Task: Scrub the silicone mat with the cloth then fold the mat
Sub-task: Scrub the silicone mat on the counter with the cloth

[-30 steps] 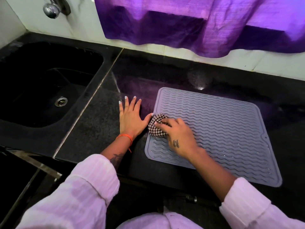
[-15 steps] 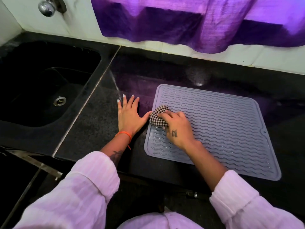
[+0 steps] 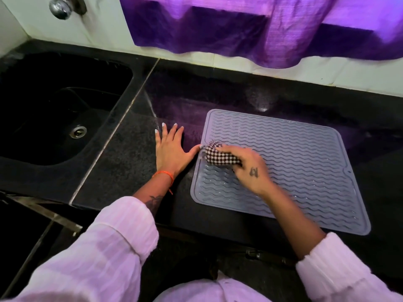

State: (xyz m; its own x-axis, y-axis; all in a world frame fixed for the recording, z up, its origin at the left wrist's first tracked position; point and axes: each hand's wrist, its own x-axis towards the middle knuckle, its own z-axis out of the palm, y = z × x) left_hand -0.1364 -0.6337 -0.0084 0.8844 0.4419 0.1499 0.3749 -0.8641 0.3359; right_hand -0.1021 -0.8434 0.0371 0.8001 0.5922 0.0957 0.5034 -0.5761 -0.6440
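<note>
A grey silicone mat with wavy ridges lies flat on the black counter. My right hand grips a bunched black-and-white checked cloth and presses it on the mat near its left edge. My left hand lies flat on the counter just left of the mat, fingers spread, its thumb reaching to the mat's edge.
A black sink with a metal drain is sunk into the counter at the left, under a chrome tap. A purple curtain hangs over the white wall behind. The counter's front edge runs just below the mat.
My right hand has slid the cloth a little toward the far side along the mat's left edge. My left hand has stayed flat beside the mat.
</note>
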